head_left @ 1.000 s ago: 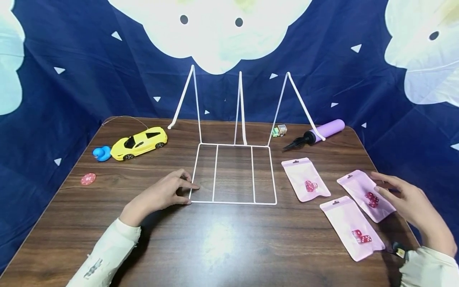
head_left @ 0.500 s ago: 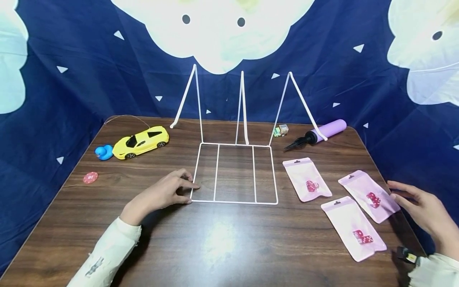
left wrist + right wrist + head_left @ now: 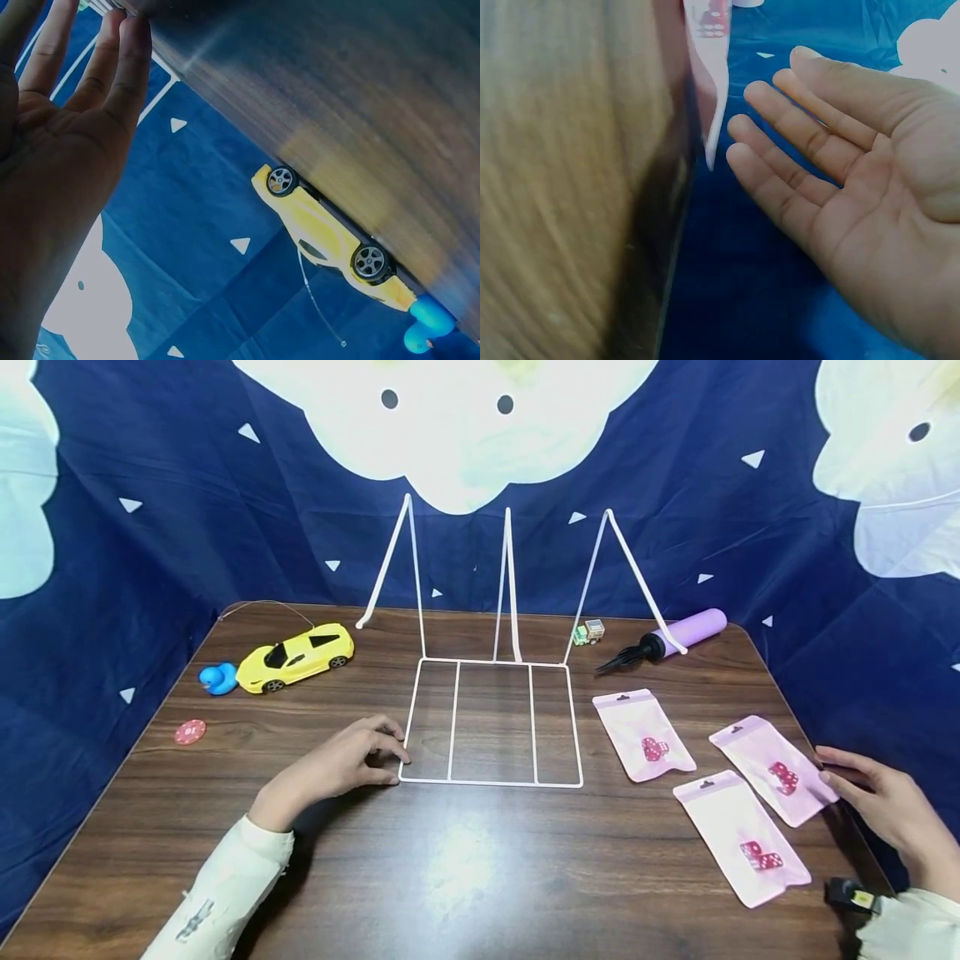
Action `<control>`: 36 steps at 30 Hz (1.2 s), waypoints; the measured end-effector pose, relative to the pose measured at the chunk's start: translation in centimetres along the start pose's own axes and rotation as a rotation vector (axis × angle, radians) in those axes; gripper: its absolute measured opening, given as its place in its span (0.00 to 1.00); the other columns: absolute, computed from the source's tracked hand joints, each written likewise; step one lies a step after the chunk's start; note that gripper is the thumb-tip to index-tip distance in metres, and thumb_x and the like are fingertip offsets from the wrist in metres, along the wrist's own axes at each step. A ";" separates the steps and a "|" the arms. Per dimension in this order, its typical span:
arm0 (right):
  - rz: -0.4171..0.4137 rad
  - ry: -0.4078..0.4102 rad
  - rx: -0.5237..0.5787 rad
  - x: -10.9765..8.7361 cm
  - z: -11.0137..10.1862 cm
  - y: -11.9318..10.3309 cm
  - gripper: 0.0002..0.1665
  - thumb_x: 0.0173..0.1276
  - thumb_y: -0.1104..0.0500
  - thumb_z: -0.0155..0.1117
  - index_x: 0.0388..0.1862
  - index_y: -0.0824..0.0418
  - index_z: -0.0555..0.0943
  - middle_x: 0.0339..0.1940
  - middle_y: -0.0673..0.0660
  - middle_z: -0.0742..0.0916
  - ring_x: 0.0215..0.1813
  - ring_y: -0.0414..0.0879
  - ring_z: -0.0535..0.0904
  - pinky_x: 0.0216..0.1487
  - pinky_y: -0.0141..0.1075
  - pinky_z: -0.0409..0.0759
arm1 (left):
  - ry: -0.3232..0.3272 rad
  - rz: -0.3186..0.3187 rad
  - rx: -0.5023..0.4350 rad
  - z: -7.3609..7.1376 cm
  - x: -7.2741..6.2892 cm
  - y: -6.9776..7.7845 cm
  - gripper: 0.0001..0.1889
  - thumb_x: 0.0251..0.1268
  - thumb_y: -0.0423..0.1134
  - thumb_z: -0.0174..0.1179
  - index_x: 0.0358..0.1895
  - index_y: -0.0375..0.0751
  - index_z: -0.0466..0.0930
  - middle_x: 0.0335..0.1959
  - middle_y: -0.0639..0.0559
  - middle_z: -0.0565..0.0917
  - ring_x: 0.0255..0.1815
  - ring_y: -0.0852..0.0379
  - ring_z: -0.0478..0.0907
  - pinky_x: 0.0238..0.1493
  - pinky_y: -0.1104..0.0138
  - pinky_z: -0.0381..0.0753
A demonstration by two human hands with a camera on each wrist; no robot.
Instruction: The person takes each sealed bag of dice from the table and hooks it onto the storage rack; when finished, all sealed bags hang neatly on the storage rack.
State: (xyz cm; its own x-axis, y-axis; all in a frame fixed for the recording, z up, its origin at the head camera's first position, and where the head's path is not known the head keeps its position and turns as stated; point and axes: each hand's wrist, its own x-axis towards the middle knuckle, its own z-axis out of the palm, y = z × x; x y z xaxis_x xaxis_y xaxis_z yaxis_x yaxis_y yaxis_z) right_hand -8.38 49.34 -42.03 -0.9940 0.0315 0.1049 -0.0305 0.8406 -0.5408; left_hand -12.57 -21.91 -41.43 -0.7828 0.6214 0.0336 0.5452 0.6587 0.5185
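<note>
My left hand [image 3: 352, 756] rests at the near left corner of a white wire rack [image 3: 491, 783], thumb and fingertips against its left side. In the left wrist view the fingers [image 3: 127, 75] look fairly straight. Off the table's right edge, my right hand [image 3: 888, 802] is beside a pink zip bag [image 3: 757, 747] with red dice printed or seen inside; I cannot tell which. The right wrist view shows that palm and its spread, slightly bent fingers [image 3: 772, 150] holding nothing. Two similar pink bags lie nearby, a front one [image 3: 727, 827] and a left one [image 3: 633, 718].
A yellow toy car [image 3: 296, 660], blue rubber duck [image 3: 218, 678] and red poker chip [image 3: 190, 732] sit at the left. Behind the bags are a purple hand pump [image 3: 690, 631] and a small toy truck [image 3: 588, 632]. Blue cloth [image 3: 187, 552] surrounds the wooden table [image 3: 337, 885].
My right hand has moved right, from over the rightmost bag to beyond its edge. The left hand stays at the rack, its index finger drawn back slightly. The bags lie where they were.
</note>
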 end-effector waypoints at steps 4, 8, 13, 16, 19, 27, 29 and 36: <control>0.027 -0.019 -0.039 0.3 0.3 0.1 0.22 0.78 0.68 0.67 0.64 0.80 0.78 0.50 0.56 0.92 0.41 0.09 0.65 0.35 0.17 0.69 | 0.031 -0.004 -0.002 0.4 0.1 -0.1 0.10 0.61 0.33 0.80 0.45 0.45 0.93 0.54 0.44 0.84 0.51 0.49 0.78 0.53 0.51 0.77; 0.057 -0.014 -0.071 0.5 0.6 0.2 0.21 0.79 0.69 0.64 0.65 0.80 0.77 0.54 0.81 0.85 0.39 0.12 0.64 0.34 0.19 0.69 | 0.080 0.053 -0.019 1.1 0.0 -1.3 0.11 0.59 0.34 0.81 0.44 0.46 0.93 0.52 0.45 0.83 0.48 0.49 0.77 0.50 0.52 0.77; 0.117 -0.033 -0.059 0.5 0.9 0.2 0.21 0.82 0.69 0.60 0.67 0.81 0.75 0.56 0.82 0.83 0.38 0.16 0.65 0.32 0.21 0.70 | 0.109 0.096 -0.029 1.5 -0.1 -2.2 0.11 0.60 0.37 0.81 0.44 0.49 0.92 0.50 0.48 0.82 0.46 0.52 0.76 0.48 0.54 0.76; 0.139 -0.053 -0.054 0.6 0.9 0.2 0.22 0.83 0.69 0.58 0.68 0.82 0.74 0.58 0.84 0.82 0.38 0.15 0.64 0.32 0.21 0.72 | 0.096 0.073 -0.028 1.2 0.0 -1.5 0.10 0.60 0.36 0.81 0.43 0.48 0.92 0.48 0.50 0.83 0.45 0.52 0.76 0.48 0.53 0.76; 0.143 -0.071 -0.048 0.7 0.9 0.2 0.21 0.83 0.69 0.57 0.67 0.83 0.74 0.56 0.83 0.83 0.37 0.17 0.66 0.32 0.22 0.73 | 0.067 0.026 -0.025 0.9 0.1 -0.9 0.10 0.61 0.34 0.80 0.43 0.47 0.92 0.47 0.52 0.83 0.46 0.52 0.77 0.50 0.52 0.77; 0.129 -0.066 -0.063 0.8 0.9 0.6 0.19 0.82 0.69 0.58 0.63 0.82 0.77 0.43 0.70 0.86 0.35 0.23 0.69 0.31 0.25 0.73 | 0.021 -0.030 0.002 0.6 0.4 -0.2 0.09 0.62 0.34 0.80 0.44 0.47 0.92 0.46 0.53 0.84 0.51 0.47 0.80 0.56 0.47 0.79; 0.125 -0.056 -0.039 0.8 1.1 0.6 0.19 0.83 0.68 0.59 0.65 0.81 0.76 0.40 0.62 0.86 0.35 0.24 0.70 0.32 0.25 0.73 | 0.018 -0.033 0.002 0.5 0.3 -0.2 0.09 0.62 0.33 0.79 0.44 0.47 0.92 0.46 0.54 0.83 0.51 0.47 0.80 0.57 0.47 0.79; 0.046 0.013 0.115 0.4 2.0 1.1 0.12 0.77 0.76 0.60 0.56 0.76 0.75 0.33 0.29 0.79 0.34 0.26 0.73 0.31 0.25 0.73 | 0.026 -0.005 0.009 0.7 0.1 -0.4 0.09 0.62 0.33 0.79 0.44 0.46 0.93 0.45 0.55 0.83 0.49 0.50 0.81 0.55 0.49 0.80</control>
State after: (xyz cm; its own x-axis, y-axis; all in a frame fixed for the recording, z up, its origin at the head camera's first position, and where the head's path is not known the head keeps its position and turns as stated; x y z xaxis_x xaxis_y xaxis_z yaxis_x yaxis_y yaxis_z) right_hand -9.00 49.18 -44.21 -0.9931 0.0763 0.0886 0.0023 0.7706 -0.6373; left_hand -12.64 -21.86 -42.22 -0.7929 0.6070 0.0533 0.5438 0.6655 0.5113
